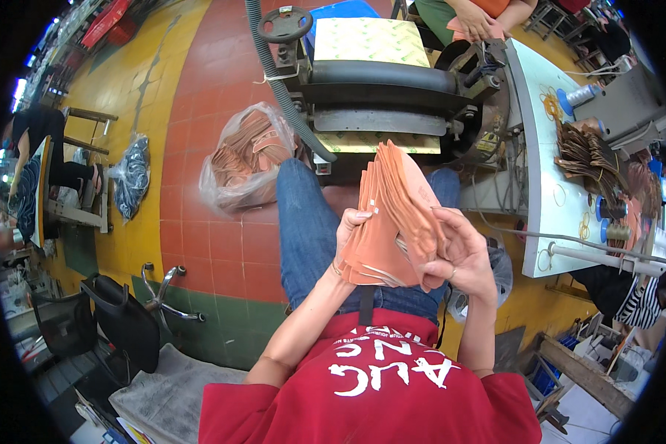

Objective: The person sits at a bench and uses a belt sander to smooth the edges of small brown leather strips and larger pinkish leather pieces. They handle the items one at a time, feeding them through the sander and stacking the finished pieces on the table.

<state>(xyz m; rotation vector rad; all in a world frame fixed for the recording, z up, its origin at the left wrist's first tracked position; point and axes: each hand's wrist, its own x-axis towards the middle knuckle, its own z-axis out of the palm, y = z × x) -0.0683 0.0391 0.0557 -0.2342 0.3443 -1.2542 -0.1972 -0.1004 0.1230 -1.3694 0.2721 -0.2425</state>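
Note:
A thick stack of salmon-coloured cut leather-like pieces [381, 229] is held between my two hands above my lap. My left hand [352, 231] is closed on the stack's left edge, thumb on top. On the right side, my right hand [460, 253] grips the folded-over upper pieces, its thumb and fingers closed on them. The layers fan apart at the top and along the lower edge. Just beyond the stack is a roller machine [381, 74] with patterned yellow-green sheets [372, 41] at its rollers.
A clear plastic bag [222, 174] of similar pieces lies on the red-tiled floor at left. To the right, a white table [540, 170] carries thread spools [581, 96] and a bundle of brown pieces [586, 155]. Another person's hands [477, 21] show beyond the machine. A chair [126, 318] stands behind left.

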